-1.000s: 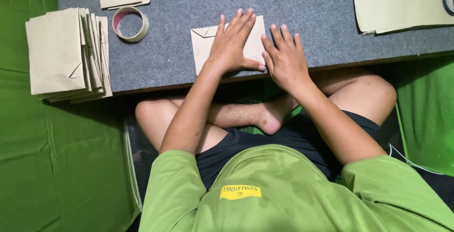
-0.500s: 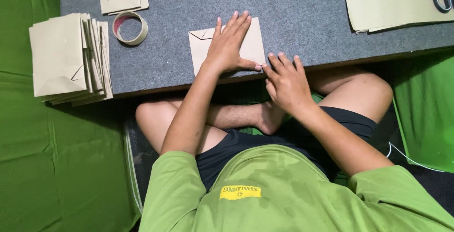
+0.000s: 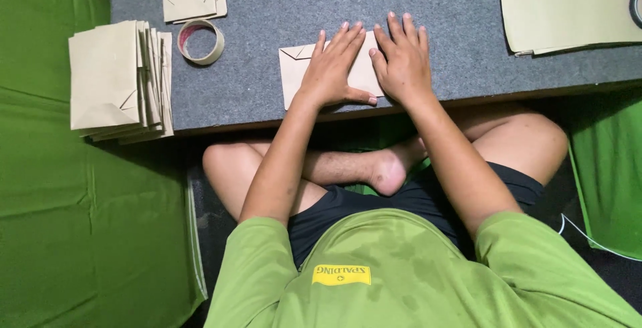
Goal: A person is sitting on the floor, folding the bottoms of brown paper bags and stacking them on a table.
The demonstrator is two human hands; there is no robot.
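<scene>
Both hands lie flat, fingers spread, gripping nothing: left hand [image 3: 334, 67] presses the envelope [image 3: 297, 74], long axis left-right; right hand [image 3: 401, 60] covers its right end.

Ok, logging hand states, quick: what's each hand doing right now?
Left hand: open, flat on the folded paper envelope.
Right hand: open, flat on the same envelope.

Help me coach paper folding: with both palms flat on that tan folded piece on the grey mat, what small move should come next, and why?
Probably slide the left hand outward along the folded paper to sharpen the crease, while the right hand pins it. Both palms lie flat on it, its left end is uncovered, and the finished stack looks pressed flat.
</scene>
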